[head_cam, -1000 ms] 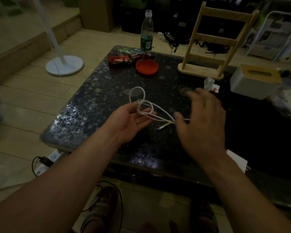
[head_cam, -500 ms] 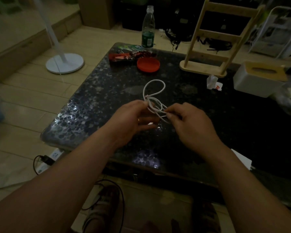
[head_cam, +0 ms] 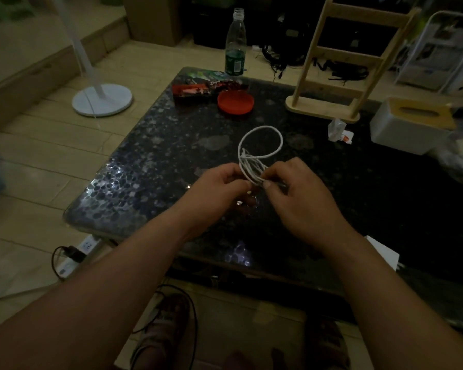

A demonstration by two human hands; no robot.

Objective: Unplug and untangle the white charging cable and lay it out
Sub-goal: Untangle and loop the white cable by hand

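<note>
The white charging cable [head_cam: 254, 161] is bunched in several tangled loops above the dark speckled table [head_cam: 150, 166]. One round loop stands up and away from me beyond my fingers. My left hand [head_cam: 219, 188] pinches the bundle from the left. My right hand [head_cam: 297, 193] grips it from the right, thumb and forefinger closed on the strands. Both hands meet at the tangle near the table's middle. The cable's ends are hidden behind my fingers.
A red round lid [head_cam: 235, 102], snack packets [head_cam: 198, 88] and a plastic bottle [head_cam: 235, 45] stand at the far left. A wooden rack [head_cam: 340, 62] and a white tissue box [head_cam: 409, 124] are at the far right. A power strip [head_cam: 78, 255] lies on the floor at left.
My right hand came in from the open and closed on the cable bundle. Both hands now hold the tangle together, and the free loop has swung from left to straight ahead.
</note>
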